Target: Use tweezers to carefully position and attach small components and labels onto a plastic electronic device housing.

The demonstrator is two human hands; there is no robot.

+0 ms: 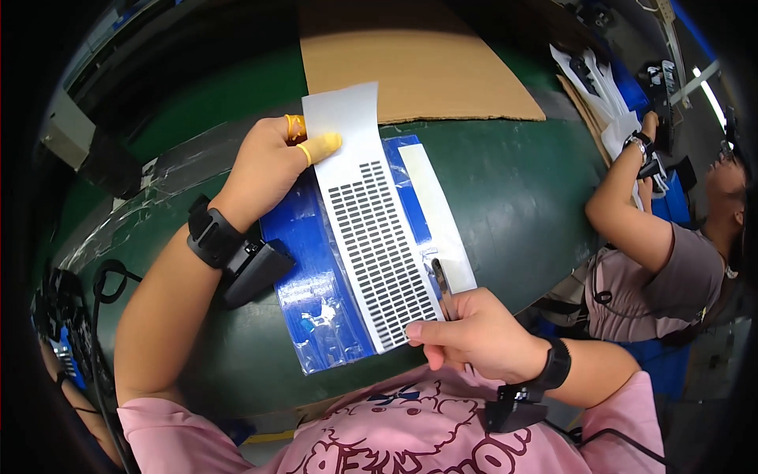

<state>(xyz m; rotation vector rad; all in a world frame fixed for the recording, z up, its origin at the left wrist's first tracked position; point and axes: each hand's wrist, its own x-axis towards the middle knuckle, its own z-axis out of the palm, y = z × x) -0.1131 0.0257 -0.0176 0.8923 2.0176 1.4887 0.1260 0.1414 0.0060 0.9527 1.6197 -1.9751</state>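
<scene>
A white sheet [343, 130] carries rows of small black rectangular stickers and lies tilted in front of me, its blank upper end raised. My left hand [272, 162], with yellow finger cots on thumb and forefinger, pinches the sheet's upper left edge. At the lower right corner of the sheet is my right hand [474, 332], its thumb touching the stickers there. The same hand is closed round a pair of dark tweezers [441, 278], whose tips point up and away from me. Under the sheet is a blue board [308, 268] covered with clear tape.
A pale blank strip [433, 209] lies along the board's right side. Brown cardboard [418, 67] covers the far part of the green table [521, 197]. A co-worker [655, 253] at the right handles white wrapping [616, 118]. A black cable loop [110, 276] hangs at left.
</scene>
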